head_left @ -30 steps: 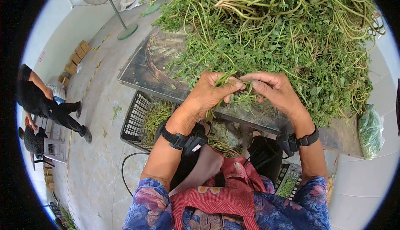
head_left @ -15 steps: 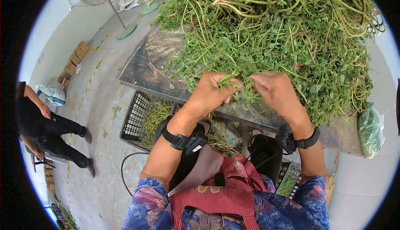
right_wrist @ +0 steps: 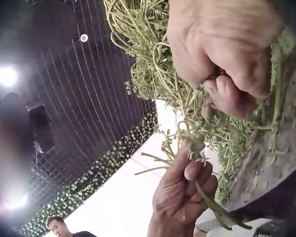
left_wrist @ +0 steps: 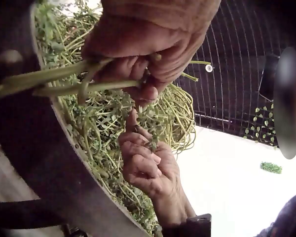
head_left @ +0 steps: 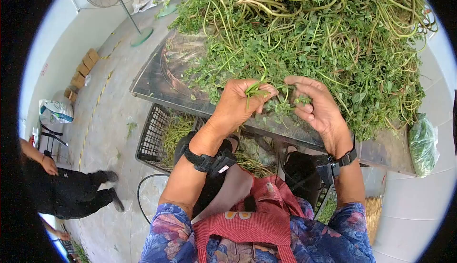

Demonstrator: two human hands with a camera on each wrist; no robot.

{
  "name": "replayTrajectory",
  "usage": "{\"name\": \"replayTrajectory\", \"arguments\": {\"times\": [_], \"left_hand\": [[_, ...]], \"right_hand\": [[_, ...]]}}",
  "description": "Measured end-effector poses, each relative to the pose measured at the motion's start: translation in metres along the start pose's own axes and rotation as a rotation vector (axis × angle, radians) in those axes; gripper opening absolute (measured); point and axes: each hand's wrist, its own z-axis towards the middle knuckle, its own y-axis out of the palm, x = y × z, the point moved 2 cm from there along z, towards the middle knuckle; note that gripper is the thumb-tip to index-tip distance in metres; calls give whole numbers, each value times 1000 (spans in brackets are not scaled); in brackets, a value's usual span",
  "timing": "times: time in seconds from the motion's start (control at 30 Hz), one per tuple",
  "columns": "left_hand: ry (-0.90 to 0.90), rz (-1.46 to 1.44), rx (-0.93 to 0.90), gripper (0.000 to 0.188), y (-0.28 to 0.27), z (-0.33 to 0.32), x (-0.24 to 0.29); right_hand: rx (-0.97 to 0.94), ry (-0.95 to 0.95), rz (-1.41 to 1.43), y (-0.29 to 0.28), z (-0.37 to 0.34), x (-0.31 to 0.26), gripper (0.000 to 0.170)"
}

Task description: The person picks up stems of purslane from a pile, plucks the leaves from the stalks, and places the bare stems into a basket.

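Note:
The left hand (head_left: 242, 100) pinches a few green stems (head_left: 254, 89) above the table's near edge; in the left wrist view their cut ends (left_wrist: 64, 79) stick out past the fingers. Just to its right is the right hand (head_left: 320, 107), index finger extended and the other fingers bent, beside a small leafy sprig (head_left: 284, 105) between the hands. The right wrist view shows the right hand (right_wrist: 227, 54) from behind, partly hiding its fingertips, and the left hand (right_wrist: 180, 197) holding the stems. A large heap of leafy greens (head_left: 304, 49) lies beyond both hands.
A dark table (head_left: 162, 94) carries the heap, with a plastic bag of greens (head_left: 422, 146) at its right end. Below its left part stands a black crate (head_left: 153, 134) of stems. At far left are a person (head_left: 71, 191), cardboard boxes (head_left: 83, 68) and a fan (head_left: 119, 1).
The right hand's thumb and index finger have moved apart, and the hand has turned more open. The left hand keeps its hold on the stems. The person at far left has moved lower in view.

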Motion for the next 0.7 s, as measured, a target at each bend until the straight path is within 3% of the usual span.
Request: {"name": "replayTrajectory", "arguments": {"times": [0.23, 0.3, 0.33, 0.4, 0.43, 0.5, 0.53, 0.57, 0.63, 0.67, 0.7], "left_hand": [[-12, 117, -45, 16, -1, 0, 1], [18, 41, -32, 14, 0, -1, 1], [20, 40, -31, 14, 0, -1, 1], [2, 92, -47, 13, -2, -1, 2], [3, 93, -47, 13, -3, -1, 2], [44, -9, -22, 15, -8, -2, 2], [42, -8, -24, 15, -10, -3, 6], [-10, -29, 15, 16, -13, -4, 12], [-69, -54, 57, 17, -15, -5, 14], [-92, -40, 62, 18, -16, -4, 13], [-113, -24, 67, 19, -16, -2, 14]], "right_hand": [[5, -20, -395, 16, -8, 0, 25], [53, -233, -784, 12, -4, 1, 19], [53, -235, -786, 10, -3, 4, 19], [91, -707, -1363, 10, -3, 5, 11], [92, -709, -1362, 4, 0, 6, 11], [326, -982, -1739, -13, 4, 1, 11], [370, -1156, -1546, -26, 7, -9, 11], [369, -1155, -1546, -40, 5, -22, 11], [80, -241, -29, -69, 5, -36, 9], [80, -241, -30, -57, 1, -39, 9], [242, -230, 10, -40, -3, -40, 9]]}}
